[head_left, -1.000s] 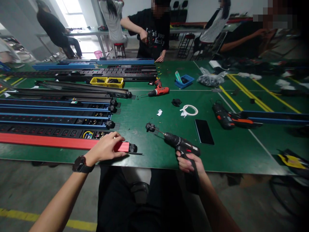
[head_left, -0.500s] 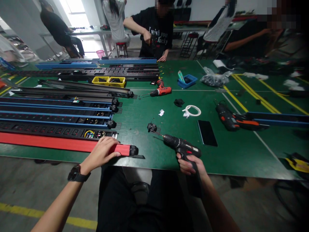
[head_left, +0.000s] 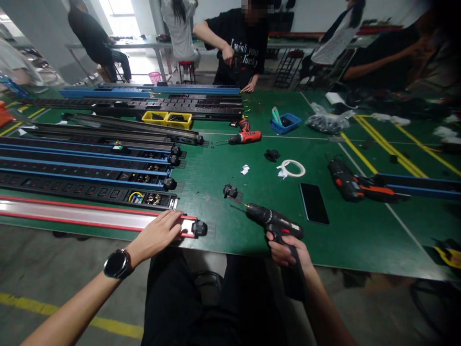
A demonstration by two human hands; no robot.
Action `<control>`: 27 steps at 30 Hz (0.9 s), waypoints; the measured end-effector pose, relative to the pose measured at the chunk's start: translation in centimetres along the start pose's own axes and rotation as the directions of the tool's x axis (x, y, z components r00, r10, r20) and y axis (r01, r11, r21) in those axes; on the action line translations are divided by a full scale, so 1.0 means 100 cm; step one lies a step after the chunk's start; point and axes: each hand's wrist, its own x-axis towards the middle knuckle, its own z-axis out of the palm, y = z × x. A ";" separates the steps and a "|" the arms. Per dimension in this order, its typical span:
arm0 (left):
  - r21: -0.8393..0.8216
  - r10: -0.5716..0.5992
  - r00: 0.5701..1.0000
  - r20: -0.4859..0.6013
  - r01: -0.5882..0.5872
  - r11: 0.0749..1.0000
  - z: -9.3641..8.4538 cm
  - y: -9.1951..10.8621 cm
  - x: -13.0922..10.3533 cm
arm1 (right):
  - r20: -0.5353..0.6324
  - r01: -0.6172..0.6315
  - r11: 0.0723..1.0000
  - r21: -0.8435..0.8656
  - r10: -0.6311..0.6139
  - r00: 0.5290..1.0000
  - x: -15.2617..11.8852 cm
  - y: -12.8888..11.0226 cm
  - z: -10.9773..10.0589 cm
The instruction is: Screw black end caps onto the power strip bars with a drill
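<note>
My left hand (head_left: 160,233) lies over the right end of a long red channel (head_left: 90,215), fingers bent across its far edge. The channel's open side faces up, showing a pale inside, and a black cable gland (head_left: 200,228) sticks out of its end. My right hand (head_left: 288,247) is wrapped around the handle of a black cordless drill (head_left: 275,221), index finger by the trigger. The drill's long bit points left, close to a loose black gland (head_left: 229,191) on the table.
Black and blue power strips (head_left: 82,166) lie beyond the red channel. Further off are a red drill (head_left: 248,137), yellow bins (head_left: 167,118) and a blue tray (head_left: 286,124). A phone (head_left: 314,203) and another drill (head_left: 345,180) lie right. A co-worker (head_left: 237,48) stands across the table.
The red channel has rolled under my left hand, from its solid red face to its open, pale side. My right hand still holds the drill in about the same place.
</note>
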 end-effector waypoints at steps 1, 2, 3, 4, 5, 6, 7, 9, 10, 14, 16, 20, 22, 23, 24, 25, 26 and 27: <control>-0.013 -0.005 1.000 0.002 0.005 1.000 -0.002 -0.001 0.001 | -0.004 0.000 1.000 0.005 0.000 1.000 0.000 0.000 -0.001; -0.034 -0.014 1.000 0.010 0.014 0.999 -0.005 -0.001 0.002 | -0.002 -0.005 1.000 0.009 0.005 1.000 0.000 0.000 -0.001; -0.061 -0.026 0.999 0.027 0.027 0.998 -0.008 -0.002 0.004 | 0.003 -0.012 1.000 0.014 0.012 1.000 0.000 0.000 -0.002; -0.090 -0.042 0.998 0.050 0.046 0.995 -0.011 -0.002 0.006 | 0.010 -0.015 1.000 0.018 0.015 1.000 0.000 0.000 -0.003; -0.113 -0.062 0.995 0.073 0.070 0.991 -0.014 -0.003 0.009 | 0.015 -0.018 1.000 0.023 0.017 1.000 0.001 0.000 -0.003; -0.128 -0.085 0.992 0.093 0.097 0.987 -0.016 -0.003 0.013 | 0.016 -0.020 0.999 0.027 0.020 1.000 0.001 -0.001 -0.003; -0.134 -0.104 0.988 0.111 0.118 0.984 -0.018 -0.004 0.016 | 0.013 -0.019 0.999 0.033 0.019 1.000 0.001 -0.001 -0.002; -0.128 -0.129 0.983 0.135 0.146 0.981 -0.019 -0.005 0.022 | 0.002 -0.016 0.999 0.038 0.016 1.000 0.001 -0.001 -0.001; -0.124 -0.129 0.981 0.143 0.148 0.981 -0.019 -0.006 0.024 | -0.004 -0.015 0.999 0.037 0.016 1.000 0.001 -0.001 -0.001; -0.143 -0.091 0.985 0.150 0.113 0.983 -0.015 -0.010 0.022 | -0.026 -0.016 0.999 0.033 0.017 1.000 0.001 0.000 -0.003; -0.167 -0.070 0.989 0.127 0.091 0.982 -0.010 -0.012 0.017 | -0.036 -0.028 0.999 0.041 0.029 0.999 0.001 0.000 -0.006; -0.187 -0.047 0.998 0.038 0.054 0.981 0.005 -0.010 0.012 | -0.058 -0.049 0.997 0.064 0.053 0.997 0.001 0.001 -0.013; -0.171 -0.037 0.999 -0.038 0.030 0.985 0.015 -0.007 0.014 | -0.057 -0.050 0.997 0.062 0.053 0.997 0.001 0.001 -0.013; -0.159 -0.032 0.996 -0.083 0.019 0.987 0.019 -0.005 0.016 | -0.053 -0.049 0.997 0.055 0.052 0.997 0.001 0.001 -0.011; -0.148 -0.030 0.991 -0.129 0.011 0.989 0.024 -0.003 0.017 | -0.049 -0.044 0.998 0.045 0.046 0.998 0.001 0.001 -0.010; -0.139 -0.029 0.984 -0.176 0.004 0.990 0.029 -0.002 0.019 | -0.042 -0.040 0.999 0.031 0.041 0.998 0.001 0.001 -0.007; -0.131 -0.029 0.976 -0.217 0.001 0.991 0.033 0.000 0.019 | -0.036 -0.035 0.999 0.014 0.036 0.999 0.002 0.000 -0.005; -0.123 -0.032 0.967 -0.255 0.001 0.992 0.036 0.002 0.019 | -0.030 -0.030 1.000 -0.004 0.030 0.999 0.002 0.000 -0.002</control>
